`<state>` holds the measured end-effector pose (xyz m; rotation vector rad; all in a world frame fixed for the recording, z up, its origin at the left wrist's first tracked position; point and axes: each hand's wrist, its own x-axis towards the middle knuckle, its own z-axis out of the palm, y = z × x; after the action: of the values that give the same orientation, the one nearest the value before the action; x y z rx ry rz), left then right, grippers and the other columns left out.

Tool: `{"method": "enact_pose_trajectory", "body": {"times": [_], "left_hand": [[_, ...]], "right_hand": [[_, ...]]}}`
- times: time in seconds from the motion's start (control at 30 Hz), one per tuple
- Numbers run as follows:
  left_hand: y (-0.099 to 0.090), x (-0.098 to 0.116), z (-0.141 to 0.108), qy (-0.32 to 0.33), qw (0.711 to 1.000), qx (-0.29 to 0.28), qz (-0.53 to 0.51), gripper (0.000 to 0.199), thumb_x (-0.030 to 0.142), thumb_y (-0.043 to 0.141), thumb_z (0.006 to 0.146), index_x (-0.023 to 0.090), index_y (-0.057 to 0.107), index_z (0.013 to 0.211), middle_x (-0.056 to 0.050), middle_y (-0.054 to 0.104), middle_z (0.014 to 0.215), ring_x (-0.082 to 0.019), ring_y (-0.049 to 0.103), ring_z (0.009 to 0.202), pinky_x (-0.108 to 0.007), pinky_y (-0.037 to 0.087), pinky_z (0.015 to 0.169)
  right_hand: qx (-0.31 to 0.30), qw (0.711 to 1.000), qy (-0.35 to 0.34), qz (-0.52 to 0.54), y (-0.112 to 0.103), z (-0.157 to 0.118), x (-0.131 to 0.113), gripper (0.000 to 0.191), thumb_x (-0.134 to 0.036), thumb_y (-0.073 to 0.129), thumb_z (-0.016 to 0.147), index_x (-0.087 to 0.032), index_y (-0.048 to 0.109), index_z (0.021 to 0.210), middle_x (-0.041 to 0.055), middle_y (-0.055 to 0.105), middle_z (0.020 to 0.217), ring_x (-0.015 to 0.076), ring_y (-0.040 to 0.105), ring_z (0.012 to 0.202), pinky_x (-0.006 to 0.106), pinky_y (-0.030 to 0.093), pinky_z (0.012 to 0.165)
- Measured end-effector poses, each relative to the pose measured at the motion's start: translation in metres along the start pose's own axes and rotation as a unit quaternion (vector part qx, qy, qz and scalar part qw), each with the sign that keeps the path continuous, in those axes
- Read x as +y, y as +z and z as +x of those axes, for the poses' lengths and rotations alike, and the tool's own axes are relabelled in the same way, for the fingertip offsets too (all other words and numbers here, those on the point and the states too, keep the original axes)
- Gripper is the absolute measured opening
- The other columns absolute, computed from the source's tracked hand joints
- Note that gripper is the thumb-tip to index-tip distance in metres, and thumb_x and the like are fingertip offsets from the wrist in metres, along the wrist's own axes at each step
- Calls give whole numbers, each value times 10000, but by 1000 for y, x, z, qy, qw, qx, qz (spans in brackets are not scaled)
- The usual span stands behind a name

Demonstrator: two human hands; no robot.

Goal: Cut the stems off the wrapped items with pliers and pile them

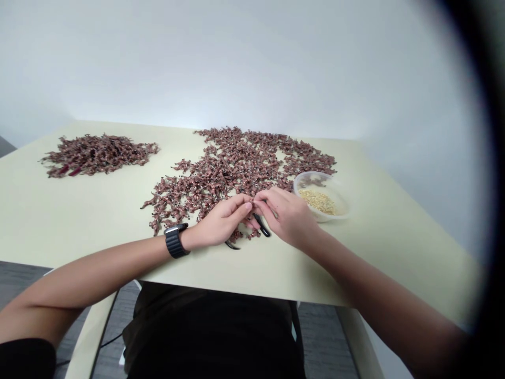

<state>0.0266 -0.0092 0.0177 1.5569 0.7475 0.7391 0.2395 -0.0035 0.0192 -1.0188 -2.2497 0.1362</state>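
My left hand (221,220) and my right hand (290,215) meet fingertip to fingertip over the near edge of a spread of small shiny copper-brown pieces (232,168). Both are closed in a pinch; whatever sits between the fingertips is too small to make out. Beneath them lies a tool with curved black handles (263,226), mostly hidden by my left hand. Just beyond my right hand stands a clear plastic bowl (342,215), holding small gold-coloured bits (319,201).
A separate heap of similar brown pieces (97,153), with a couple of dark red strips in it, lies at the left on the pale yellow table (252,268). A white wall (221,63) rises behind the table. The table's front edge is close to my body.
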Motion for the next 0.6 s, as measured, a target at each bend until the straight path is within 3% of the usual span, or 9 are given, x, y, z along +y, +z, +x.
{"method": "enact_pose_trajectory", "body": {"times": [0.13, 0.27, 0.4, 0.6], "left_hand": [[-3, 1, -1, 59, 982, 39, 173, 271, 424, 447, 1069, 182, 566, 1100, -56, 731, 937, -164, 708, 842, -271, 517, 748], [-7, 0, -1, 101, 945, 77, 301, 181, 355, 495, 1049, 192, 561, 1088, -22, 689, 892, -141, 648, 768, -246, 453, 703], [-9, -5, -2, 111, 932, 78, 336, 181, 340, 478, 1054, 195, 541, 1143, -14, 676, 879, -134, 625, 722, -241, 428, 669], [-9, -6, -2, 128, 922, 87, 354, 186, 339, 488, 1049, 198, 542, 1159, -16, 685, 888, -136, 635, 721, -238, 440, 669]], "right_hand": [[16, 1000, 25, 6, 2, 0, -6, 154, -281, 516, 1022, -224, 660, 1022, 60, 665, 838, 213, 613, 779, 348, 455, 752], [44, 984, 144, 96, 3, 1, -16, 144, -320, 589, 988, -219, 663, 916, -37, 460, 591, 147, 480, 563, 304, 401, 620], [29, 953, 229, 197, 4, 4, -19, 174, -364, 634, 959, -210, 670, 887, -58, 392, 579, 125, 404, 539, 278, 314, 530], [17, 948, 230, 220, 5, 4, -16, 186, -369, 632, 960, -200, 654, 885, -57, 430, 593, 117, 409, 552, 270, 311, 533]]}}
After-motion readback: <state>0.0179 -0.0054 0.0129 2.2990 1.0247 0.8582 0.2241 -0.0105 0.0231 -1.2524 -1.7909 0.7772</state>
